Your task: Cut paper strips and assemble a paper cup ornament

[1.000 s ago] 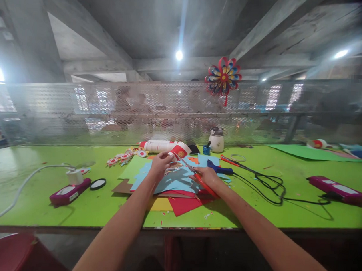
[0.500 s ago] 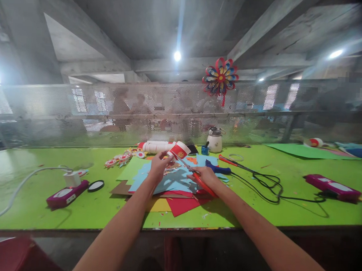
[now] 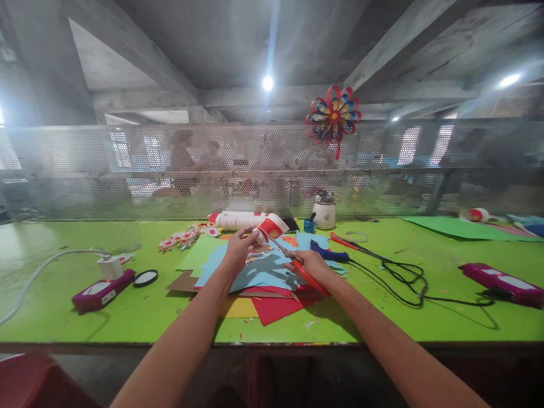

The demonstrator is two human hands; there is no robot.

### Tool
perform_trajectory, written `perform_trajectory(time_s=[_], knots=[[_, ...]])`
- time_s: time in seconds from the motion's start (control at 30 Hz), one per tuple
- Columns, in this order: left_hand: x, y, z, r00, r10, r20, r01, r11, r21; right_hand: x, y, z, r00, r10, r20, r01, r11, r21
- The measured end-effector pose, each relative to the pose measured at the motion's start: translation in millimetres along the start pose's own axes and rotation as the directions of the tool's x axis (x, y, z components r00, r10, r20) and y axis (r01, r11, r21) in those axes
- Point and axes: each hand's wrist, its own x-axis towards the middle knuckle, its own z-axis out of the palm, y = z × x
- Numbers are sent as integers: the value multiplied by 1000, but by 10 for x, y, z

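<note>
My left hand (image 3: 240,251) is closed on a red and white paper cup (image 3: 273,228), which is tilted above a pile of coloured paper. In my right hand (image 3: 312,265) is a pair of scissors (image 3: 305,275) with orange-red handles, its blades pointing up and left and reaching the cup's edge. Light blue paper (image 3: 264,276) lies beneath both hands, with small paper scraps on it. Red paper (image 3: 279,311) and yellow paper (image 3: 240,308) stick out at the front of the pile.
A blue glue gun (image 3: 328,252) with a black cord lies right of my hands. Stacked paper cups (image 3: 242,221), a blue jar (image 3: 309,225) and a white bottle (image 3: 324,212) stand behind. Purple power strips (image 3: 503,283) and a black round lid (image 3: 145,278) flank the work. A perforated screen (image 3: 237,166) borders the table.
The view has shifted very slightly. Both hands stay at the cup, and the scissors' blades remain at its edge with hardly any visible movement.
</note>
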Motion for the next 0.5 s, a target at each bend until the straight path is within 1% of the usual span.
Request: perform_trajectory(time_s=[0.23, 0.5], knots=[[-8, 17, 2, 1000, 16, 2, -16, 999, 40, -5, -25, -44, 1000, 14, 6, -14, 1000, 19], [-1, 24, 2, 1000, 24, -10, -24, 998, 62, 17, 96, 64, 1000, -8, -11, 9, 995, 100]])
